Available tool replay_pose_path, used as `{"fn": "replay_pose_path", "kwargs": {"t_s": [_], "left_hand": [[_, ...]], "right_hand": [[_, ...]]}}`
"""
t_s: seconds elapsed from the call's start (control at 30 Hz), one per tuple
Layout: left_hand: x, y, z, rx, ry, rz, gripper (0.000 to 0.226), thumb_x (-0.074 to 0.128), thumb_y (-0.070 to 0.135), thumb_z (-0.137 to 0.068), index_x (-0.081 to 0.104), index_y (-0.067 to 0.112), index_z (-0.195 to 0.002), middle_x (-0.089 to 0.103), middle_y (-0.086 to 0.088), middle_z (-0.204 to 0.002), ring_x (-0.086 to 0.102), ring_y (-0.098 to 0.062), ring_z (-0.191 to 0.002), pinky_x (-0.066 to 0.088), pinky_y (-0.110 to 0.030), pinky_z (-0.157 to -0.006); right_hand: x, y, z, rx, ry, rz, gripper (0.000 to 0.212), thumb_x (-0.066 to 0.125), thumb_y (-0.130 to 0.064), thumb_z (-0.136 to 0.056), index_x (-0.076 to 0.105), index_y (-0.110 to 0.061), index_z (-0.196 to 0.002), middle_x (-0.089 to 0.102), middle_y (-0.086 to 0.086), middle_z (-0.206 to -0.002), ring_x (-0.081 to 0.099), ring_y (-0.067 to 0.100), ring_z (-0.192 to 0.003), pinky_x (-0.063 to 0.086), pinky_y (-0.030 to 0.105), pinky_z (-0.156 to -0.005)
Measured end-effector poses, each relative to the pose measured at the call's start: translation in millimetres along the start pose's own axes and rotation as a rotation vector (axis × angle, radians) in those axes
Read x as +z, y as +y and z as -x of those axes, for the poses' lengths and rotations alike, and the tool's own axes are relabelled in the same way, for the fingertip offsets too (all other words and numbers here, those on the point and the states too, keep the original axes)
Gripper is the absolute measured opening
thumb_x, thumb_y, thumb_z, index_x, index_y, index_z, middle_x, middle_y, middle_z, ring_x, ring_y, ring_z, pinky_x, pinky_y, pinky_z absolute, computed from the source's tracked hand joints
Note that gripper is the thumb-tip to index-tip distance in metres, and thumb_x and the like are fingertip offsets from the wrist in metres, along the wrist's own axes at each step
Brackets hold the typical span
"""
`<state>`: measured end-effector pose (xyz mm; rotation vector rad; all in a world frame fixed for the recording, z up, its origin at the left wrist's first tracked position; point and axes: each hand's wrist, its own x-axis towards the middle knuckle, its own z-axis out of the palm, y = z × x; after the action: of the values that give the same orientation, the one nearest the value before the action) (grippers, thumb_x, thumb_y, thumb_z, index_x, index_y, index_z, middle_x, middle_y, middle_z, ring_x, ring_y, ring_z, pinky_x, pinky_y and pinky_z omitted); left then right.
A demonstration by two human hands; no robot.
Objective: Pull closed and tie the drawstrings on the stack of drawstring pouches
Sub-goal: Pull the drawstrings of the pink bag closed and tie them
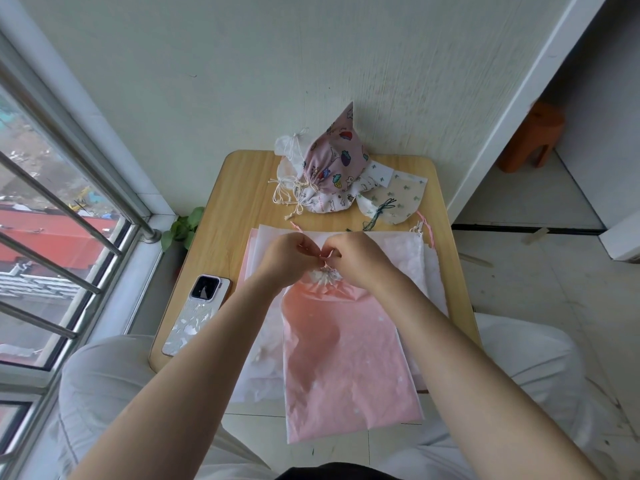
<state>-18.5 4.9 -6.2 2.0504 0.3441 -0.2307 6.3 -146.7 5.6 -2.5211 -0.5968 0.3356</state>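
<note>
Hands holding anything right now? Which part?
Both. The left hand and right hand pinch the pink drawstring just above the gathered mouth of the pink pouch, not the fabric.

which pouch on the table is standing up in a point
The pink cartoon-print pouch at the table's far edge; the white pouches and cactus-print pouch beside it lie low.

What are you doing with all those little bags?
A person sits at a small wooden table, tying up drawstring bags. The left hand and right hand both pinch the pink drawstring of the pink pouch, whose mouth is already gathered shut. It lies on a stack of flat pouches not yet done. Tied pouches are heaped at the table's far edge. A phone lies to the left.
</note>
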Motion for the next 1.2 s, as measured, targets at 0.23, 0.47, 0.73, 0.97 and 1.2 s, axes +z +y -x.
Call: {"fn": "replay_pose_path", "kwargs": {"t_s": [0.23,0.47,0.73,0.97,1.2], "left_hand": [[-2.3,9.4,-0.4,-0.039,0.010,-0.049,0.018,0.081,0.006,-0.071,0.065,0.016,-0.070,0.069,-0.001,-0.072,0.063,-0.013,-0.067,0.051,-0.023,-0.064],[-5.0,16.0,-3.2,-0.131,0.008,-0.037,0.016,0.078,0.009,-0.072,0.068,0.014,-0.061,0.071,-0.006,-0.070,0.058,-0.010,-0.061,0.042,-0.014,-0.049],[-2.3,10.3,-3.3,-0.035,-0.004,-0.164,0.025,0.081,0.007,-0.072,0.058,0.017,-0.073,0.059,0.004,-0.075,0.053,-0.009,-0.066,0.037,-0.015,-0.051],[5.4,-6.7,4.5,0.415,0.183,-0.434,0.014,0.072,0.006,-0.077,0.060,0.012,-0.084,0.056,0.009,-0.076,0.057,-0.020,-0.084,0.047,-0.033,-0.068],[14.6,-16.2,5.6,0.392,0.369,-0.348,0.011,0.075,0.016,-0.080,0.066,0.012,-0.086,0.058,0.001,-0.088,0.054,-0.016,-0.078,0.041,-0.021,-0.062]], "right_hand": [[0.1,-1.8,4.0,-0.075,0.045,0.009,0.020,0.056,-0.009,-0.094,0.056,-0.014,-0.113,0.059,0.004,-0.082,0.057,0.024,-0.077,0.050,0.039,-0.068],[3.8,-4.3,11.2,-0.148,0.117,-0.002,0.021,0.055,-0.006,-0.094,0.060,-0.012,-0.113,0.067,0.007,-0.086,0.060,0.027,-0.079,0.049,0.037,-0.066],[11.1,-0.8,-0.7,-0.121,0.037,0.233,0.019,0.053,-0.007,-0.093,0.068,-0.008,-0.106,0.066,0.010,-0.102,0.061,0.029,-0.093,0.048,0.035,-0.073],[-2.6,-0.5,-9.7,0.102,-0.164,-0.134,0.016,0.055,-0.013,-0.095,0.068,-0.008,-0.102,0.067,0.006,-0.101,0.060,0.022,-0.093,0.047,0.033,-0.080],[-2.2,12.1,-13.3,0.384,-0.272,-0.935,0.012,0.053,-0.001,-0.096,0.060,-0.001,-0.086,0.040,0.003,-0.059,0.031,0.011,-0.052,0.021,0.023,-0.047]]}}
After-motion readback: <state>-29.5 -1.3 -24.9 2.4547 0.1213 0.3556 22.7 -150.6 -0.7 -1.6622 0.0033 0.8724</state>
